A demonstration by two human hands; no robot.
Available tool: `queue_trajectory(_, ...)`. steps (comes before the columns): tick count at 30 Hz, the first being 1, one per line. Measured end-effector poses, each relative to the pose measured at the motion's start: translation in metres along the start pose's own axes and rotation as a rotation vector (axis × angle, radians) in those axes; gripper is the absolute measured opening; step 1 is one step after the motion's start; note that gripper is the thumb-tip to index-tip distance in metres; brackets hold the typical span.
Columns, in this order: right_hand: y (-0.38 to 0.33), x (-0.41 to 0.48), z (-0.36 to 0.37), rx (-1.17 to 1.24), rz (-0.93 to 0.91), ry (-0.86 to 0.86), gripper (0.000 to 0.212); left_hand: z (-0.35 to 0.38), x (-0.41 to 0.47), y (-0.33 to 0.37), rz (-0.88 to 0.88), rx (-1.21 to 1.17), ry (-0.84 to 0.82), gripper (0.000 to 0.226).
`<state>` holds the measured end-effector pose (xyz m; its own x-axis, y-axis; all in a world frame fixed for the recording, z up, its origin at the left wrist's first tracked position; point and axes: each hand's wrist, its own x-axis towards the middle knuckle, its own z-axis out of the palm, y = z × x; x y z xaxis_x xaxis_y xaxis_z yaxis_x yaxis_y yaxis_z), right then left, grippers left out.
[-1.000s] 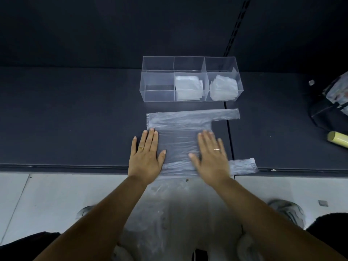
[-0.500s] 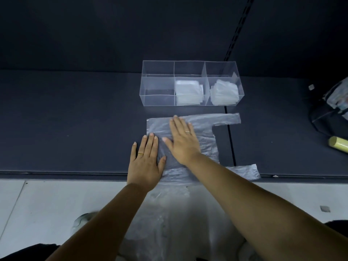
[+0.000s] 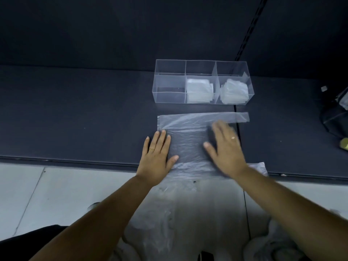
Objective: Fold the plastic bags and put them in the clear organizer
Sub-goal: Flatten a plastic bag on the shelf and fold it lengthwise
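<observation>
I see the bag lying flat on the dark table, its near edge at the table's front lip. Its long axis runs from 9 to 3 o'clock: the closed bottom faces 9 and the two handles point to 3, the far handle along the 12 o'clock edge and the near handle along the 6 o'clock edge.

My left hand lies flat with straight fingers on the bag's 9 o'clock end, gripping nothing, its outer fingers on the table. My right hand is blurred, spread with straight fingers over the bag's 3 o'clock part and holding nothing. I cannot tell if it presses down.

The organizer stands at 12 o'clock from the bag, apart from it, its long axis also 9 to 3. A folded stack sits in its middle compartment and another stack in the right one. Loose plastic hangs at 6 o'clock below the table edge.
</observation>
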<state>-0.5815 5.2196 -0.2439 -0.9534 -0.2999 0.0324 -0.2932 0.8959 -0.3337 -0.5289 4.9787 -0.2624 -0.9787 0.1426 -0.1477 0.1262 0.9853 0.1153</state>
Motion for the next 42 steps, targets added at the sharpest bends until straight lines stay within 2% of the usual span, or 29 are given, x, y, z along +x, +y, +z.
queue_trajectory(3,-0.040,-0.061,0.018,0.042,-0.202,-0.133,0.082,0.001,-0.026,0.010,0.297,0.037,0.158,0.075)
queue_trajectory(5,-0.046,-0.084,0.027,0.001,-0.231,-0.136,0.078,0.008,-0.042,0.018,0.434,0.101,0.119,0.075)
queue_trajectory(7,-0.042,-0.089,0.027,-0.049,-0.157,-0.070,0.067,0.009,-0.050,0.024,0.442,0.140,0.098,0.070)
queue_trajectory(9,-0.034,-0.085,0.020,-0.038,-0.087,0.037,0.050,0.007,-0.051,0.025,0.419,0.120,0.147,0.072)
queue_trajectory(11,-0.027,-0.080,0.011,-0.006,-0.119,0.090,0.034,0.002,-0.048,0.022,0.425,0.067,0.218,0.077)
queue_trajectory(13,-0.016,-0.078,0.000,0.020,-0.189,0.088,0.018,-0.003,-0.046,0.017,0.452,0.016,0.272,0.074)
queue_trajectory(15,-0.004,-0.075,-0.013,0.097,-0.138,0.037,0.011,-0.009,-0.046,0.012,0.446,-0.096,0.290,0.059)
queue_trajectory(17,0.011,-0.069,-0.025,0.227,0.021,-0.040,0.010,-0.019,-0.044,0.008,0.373,-0.265,0.251,0.032)
queue_trajectory(18,0.020,-0.064,-0.031,0.299,0.109,-0.093,0.010,-0.026,-0.042,0.006,0.274,-0.382,0.205,0.018)
queue_trajectory(22,0.051,-0.038,-0.055,0.575,0.341,-0.298,0.018,-0.047,-0.020,-0.006,-0.117,-0.791,-0.068,0.022)
queue_trajectory(25,0.069,-0.023,-0.071,0.652,0.427,-0.324,0.009,-0.056,-0.006,-0.019,-0.282,-1.082,-0.238,0.014)
queue_trajectory(27,0.077,-0.011,-0.076,0.685,0.471,-0.296,0.004,-0.058,0.004,-0.028,-0.347,-1.112,-0.280,0.011)
queue_trajectory(29,0.081,0.004,-0.079,0.735,0.489,-0.240,0.005,-0.059,0.017,-0.035,-0.403,-1.101,-0.267,0.015)
queue_trajectory(32,0.082,0.029,-0.080,0.796,0.476,-0.177,0.014,-0.061,0.038,-0.043,-0.487,-1.114,-0.165,0.020)
queue_trajectory(36,0.084,0.061,-0.071,0.754,0.488,-0.102,0.020,-0.058,0.061,-0.047,-0.552,-1.100,-0.035,0.011)
queue_trajectory(42,0.087,0.086,-0.041,0.615,0.616,0.098,0.013,-0.044,0.083,-0.046,-0.587,-0.923,0.099,0.022)
